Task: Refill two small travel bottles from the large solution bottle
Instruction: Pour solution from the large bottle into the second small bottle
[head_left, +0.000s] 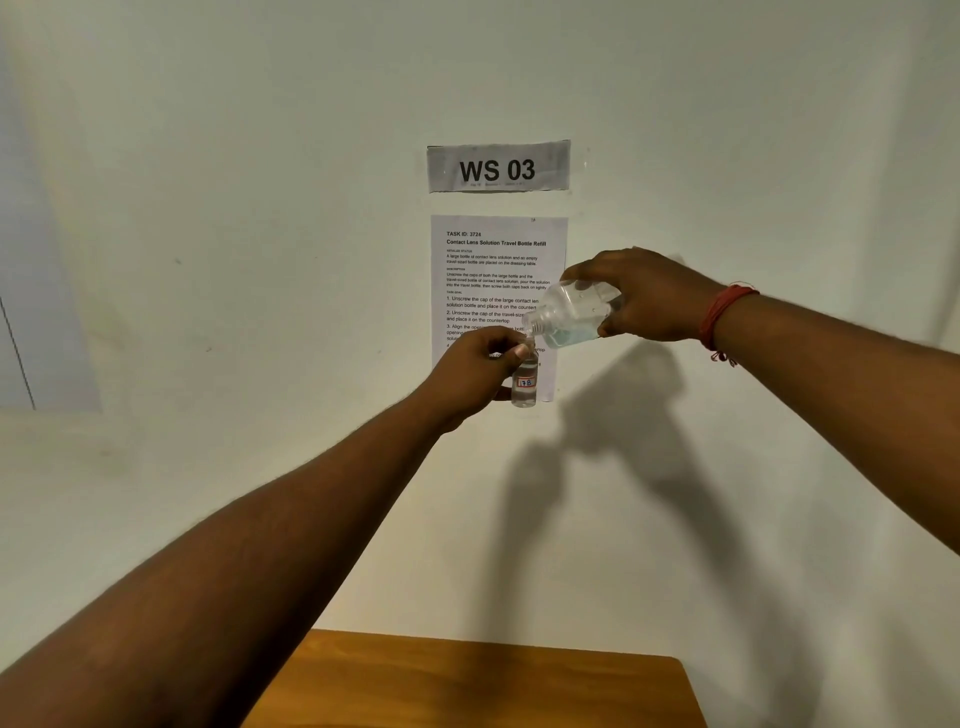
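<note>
Nearest to me is the brown wooden worktop (467, 680), only its far edge showing at the bottom of the view, with nothing of the task standing on the part I can see.

Both bottles are held up in the air against the wall. My left hand (475, 371) is the lower grip, fingers wrapped round the small clear travel bottle with the red-outlined "17B" label (524, 384), holding it upright so its open neck faces up. My right hand (644, 293) clasps the large clear plastic solution bottle (574, 314), tipped mouth-down to the left so its threaded neck sits just over the small one's opening; I judge that this alignment is meant to let liquid run straight in without spilling. Liquid shows in both bottles, though I cannot tell the small bottle's level.

I count one travel bottle and one large bottle; the second travel bottle and any caps are out of sight. A red thread bracelet (724, 317) circles my right wrist. Behind are a printed white instruction sheet (498, 260) and a grey "WS 03" sign (497, 166).
</note>
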